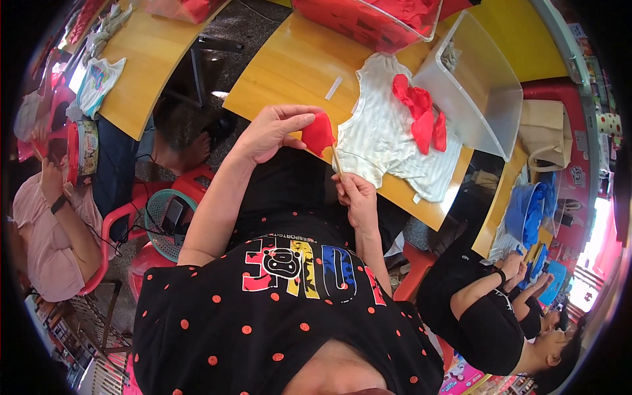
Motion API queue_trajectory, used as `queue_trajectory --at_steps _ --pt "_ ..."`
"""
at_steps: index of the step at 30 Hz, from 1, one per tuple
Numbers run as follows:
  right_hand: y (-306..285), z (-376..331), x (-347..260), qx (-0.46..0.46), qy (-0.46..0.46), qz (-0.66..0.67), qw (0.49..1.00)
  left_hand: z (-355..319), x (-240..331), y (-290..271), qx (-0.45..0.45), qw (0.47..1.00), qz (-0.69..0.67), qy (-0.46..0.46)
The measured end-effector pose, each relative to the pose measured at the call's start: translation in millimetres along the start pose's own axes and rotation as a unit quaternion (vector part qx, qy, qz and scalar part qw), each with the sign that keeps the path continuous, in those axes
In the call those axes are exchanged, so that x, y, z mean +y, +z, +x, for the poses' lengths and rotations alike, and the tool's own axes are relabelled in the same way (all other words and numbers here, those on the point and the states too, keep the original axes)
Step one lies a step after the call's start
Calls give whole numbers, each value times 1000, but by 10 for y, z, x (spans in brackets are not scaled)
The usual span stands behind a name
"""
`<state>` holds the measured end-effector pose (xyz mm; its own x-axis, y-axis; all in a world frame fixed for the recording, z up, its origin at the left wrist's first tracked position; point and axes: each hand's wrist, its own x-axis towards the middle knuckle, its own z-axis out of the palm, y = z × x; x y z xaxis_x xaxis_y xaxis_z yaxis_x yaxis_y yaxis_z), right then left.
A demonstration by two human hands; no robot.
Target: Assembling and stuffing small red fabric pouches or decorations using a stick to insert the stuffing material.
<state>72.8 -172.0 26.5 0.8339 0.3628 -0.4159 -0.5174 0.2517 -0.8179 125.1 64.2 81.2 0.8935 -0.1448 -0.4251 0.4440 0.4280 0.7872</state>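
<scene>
Left of the white striped top, above the near edge of the tabletop, a small red cloth is held up in the air. The person's left grip is grasping it, thumb and fingers pinched on the side farther from the top. Close by the top's lower left edge, the right grip is clasped around a thin tan stick, whose far end points up toward the cloth's lower right edge; I cannot tell whether the two touch.

The top lies spread out on the wood, with crumpled red pieces resting on its right half. A narrow white strip lies to the left of the top. Right of the top stands a clear bin, and behind the top is another see-through box full of red cloth. Farther right of the top, past the bin, is a beige bag; lower on that side, a co-worker in black has both hands near blue pieces.

Well left of the top, a second tabletop carries a printed white shirt. Nearer the person, also left of the top, are a green basket and a co-worker in pink beside a round tub
</scene>
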Motion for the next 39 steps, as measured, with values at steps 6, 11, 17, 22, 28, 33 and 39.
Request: queue_trajectory --at_steps 6,11,17,22,28,33,39 --pt "62 19 -18 5 5 -16 1000 132 -154 -83 -7 999 -50 -5" --pt "52 -11 151 19 -2 55 998 127 -228 -9 0 993 -118 2" --pt "47 -9 108 -7 27 92 995 110 -171 26 4 996 -88 9" --pt "69 -17 125 4 20 46 999 114 -195 32 23 999 -29 -12" --pt "90 -27 140 20 13 60 998 140 -262 -22 49 995 -89 6" --pt "102 -17 152 -1 25 79 997 120 -257 9 41 984 -173 -1" --pt "149 -4 110 14 20 24 999 144 -240 20 21 994 -103 -28"
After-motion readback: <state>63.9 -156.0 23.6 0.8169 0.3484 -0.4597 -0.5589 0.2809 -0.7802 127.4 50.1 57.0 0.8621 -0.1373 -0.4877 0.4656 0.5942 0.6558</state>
